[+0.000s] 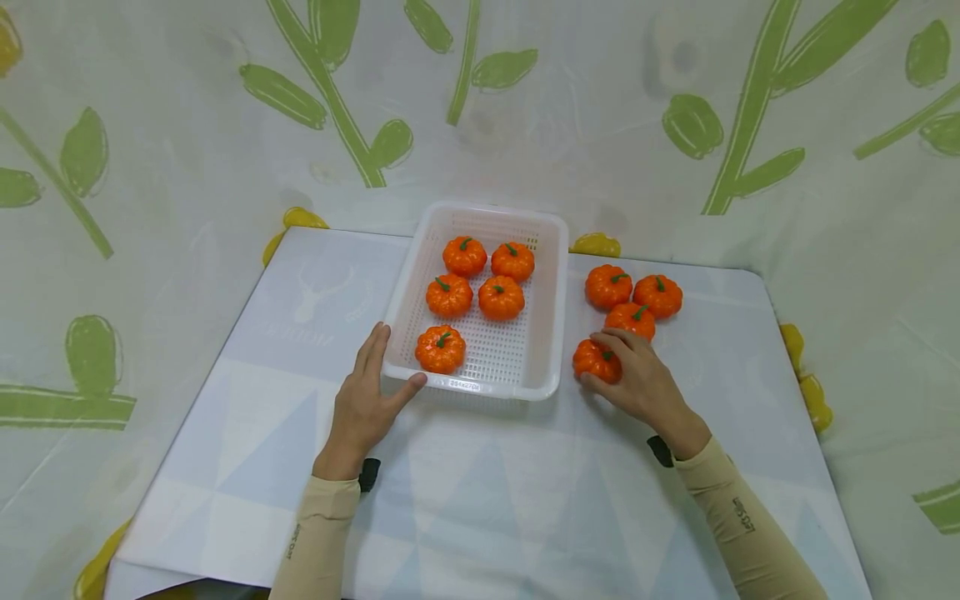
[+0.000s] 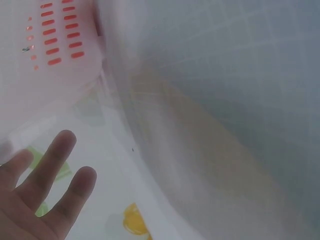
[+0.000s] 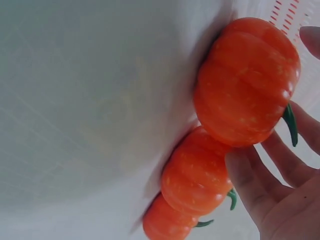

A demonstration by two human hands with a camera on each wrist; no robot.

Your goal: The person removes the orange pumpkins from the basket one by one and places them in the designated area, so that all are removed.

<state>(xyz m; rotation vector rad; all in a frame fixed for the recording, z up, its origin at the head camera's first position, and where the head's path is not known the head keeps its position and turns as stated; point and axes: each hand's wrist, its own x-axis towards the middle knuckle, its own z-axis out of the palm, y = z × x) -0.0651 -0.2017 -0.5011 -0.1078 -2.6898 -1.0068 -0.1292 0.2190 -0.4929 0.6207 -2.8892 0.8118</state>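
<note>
In the head view, a white plastic basket (image 1: 551, 333) holds several small orange pumpkins (image 1: 502, 298) with green stems. My left hand (image 1: 363, 408) is at the basket's near left corner, fingers spread along the side and thumb by the front rim. The left wrist view shows those fingers (image 2: 45, 175) extended beside the slotted basket wall (image 2: 62, 82). To the right of the basket, my right hand (image 1: 637, 379) holds a pumpkin (image 1: 595, 360) on the table, fingers at its far side and thumb at its near side. That pumpkin (image 3: 247, 82) fills much of the right wrist view.
Three more pumpkins (image 1: 658, 297) sit close together just beyond my right hand, right of the basket. A pale blue and white patterned cloth covers the table (image 1: 480, 517). Behind the table's far edge hangs a curtain (image 1: 585, 125) with green leaf prints.
</note>
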